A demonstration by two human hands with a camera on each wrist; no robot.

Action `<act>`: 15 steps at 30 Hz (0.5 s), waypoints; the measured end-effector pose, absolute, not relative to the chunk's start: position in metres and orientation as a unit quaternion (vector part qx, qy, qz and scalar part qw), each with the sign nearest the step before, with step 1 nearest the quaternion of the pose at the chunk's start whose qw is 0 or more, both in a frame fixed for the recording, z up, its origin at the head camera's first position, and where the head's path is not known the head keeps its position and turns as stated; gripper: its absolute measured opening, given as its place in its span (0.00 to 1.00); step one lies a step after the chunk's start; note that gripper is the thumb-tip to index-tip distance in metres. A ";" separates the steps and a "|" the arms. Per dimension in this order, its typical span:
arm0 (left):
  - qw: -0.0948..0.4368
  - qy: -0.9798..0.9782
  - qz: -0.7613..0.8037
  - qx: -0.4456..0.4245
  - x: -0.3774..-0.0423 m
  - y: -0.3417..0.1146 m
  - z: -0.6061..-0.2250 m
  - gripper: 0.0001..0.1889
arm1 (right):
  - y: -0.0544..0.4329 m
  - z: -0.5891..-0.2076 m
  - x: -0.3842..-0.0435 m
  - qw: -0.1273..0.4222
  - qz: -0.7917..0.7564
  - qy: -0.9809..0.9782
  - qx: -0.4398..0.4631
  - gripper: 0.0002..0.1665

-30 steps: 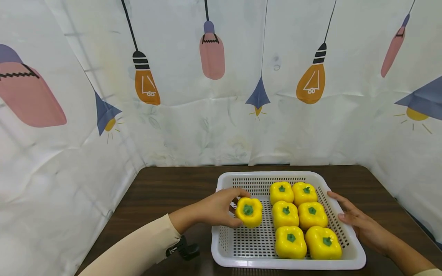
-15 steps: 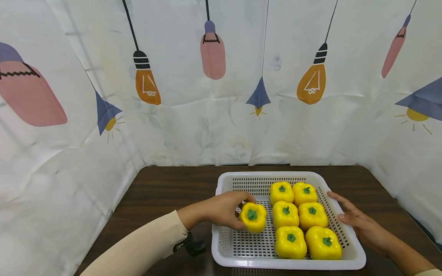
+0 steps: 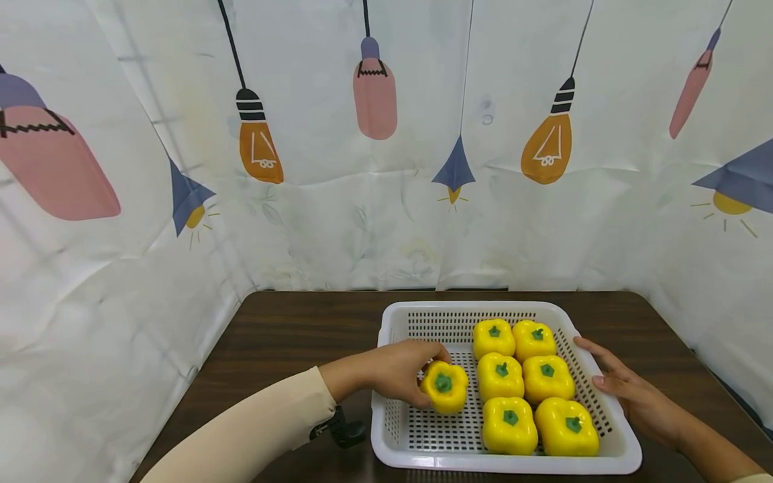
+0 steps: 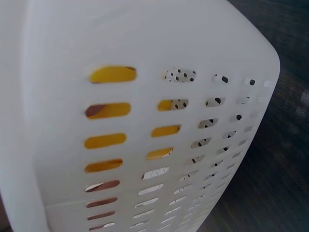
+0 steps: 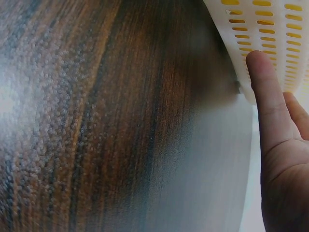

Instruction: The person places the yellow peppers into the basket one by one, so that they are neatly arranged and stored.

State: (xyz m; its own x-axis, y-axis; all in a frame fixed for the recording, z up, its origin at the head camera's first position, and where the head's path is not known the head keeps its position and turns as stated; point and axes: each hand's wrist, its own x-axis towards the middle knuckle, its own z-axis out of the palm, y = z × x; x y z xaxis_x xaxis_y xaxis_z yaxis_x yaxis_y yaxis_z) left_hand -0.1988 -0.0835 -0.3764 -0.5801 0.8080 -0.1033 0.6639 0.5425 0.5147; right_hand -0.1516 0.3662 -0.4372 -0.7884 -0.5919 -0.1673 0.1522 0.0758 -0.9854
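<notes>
In the head view my left hand (image 3: 406,373) grips a yellow bell pepper (image 3: 454,396) with a green stem, thumb and fingers round its left side, low inside the left half of a white plastic basket (image 3: 483,463). The left wrist view shows the basket's slotted wall (image 4: 120,38), with yellow showing through its slots. My right hand (image 3: 640,396) rests at the basket's right side, fingers extended along the rim. From the right wrist, the thumb (image 5: 268,96) lies straight against the outer wall. Several more yellow peppers (image 3: 547,377) stand in two columns in the basket's right half.
The basket stands on a dark brown wooden table (image 3: 302,329), its near edge low in the head view. Behind the table hangs a white curtain (image 3: 374,228) printed with lamps. A black wrist strap device (image 3: 347,431) hangs below my left sleeve, beside the basket's left wall.
My left hand has moved slightly right and toward me with the pepper, which sits lower in the basket. The right hand, the basket and the other peppers have stayed in place.
</notes>
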 end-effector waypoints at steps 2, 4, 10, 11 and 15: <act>0.170 0.863 0.209 0.428 -0.199 -0.082 -0.376 0.31 | 0.366 -0.437 -0.151 0.284 -0.663 0.673 -0.163 0.36; 0.175 0.863 0.208 0.426 -0.198 -0.081 -0.376 0.31 | 0.366 -0.437 -0.151 0.286 -0.664 0.671 -0.164 0.36; 0.178 0.865 0.193 0.427 -0.198 -0.077 -0.378 0.31 | 0.366 -0.436 -0.150 0.290 -0.667 0.666 -0.162 0.36; 0.178 0.866 0.189 0.428 -0.198 -0.077 -0.378 0.32 | 0.366 -0.436 -0.150 0.290 -0.667 0.668 -0.161 0.36; 0.182 0.866 0.175 0.431 -0.198 -0.076 -0.378 0.32 | 0.365 -0.435 -0.151 0.286 -0.661 0.676 -0.155 0.36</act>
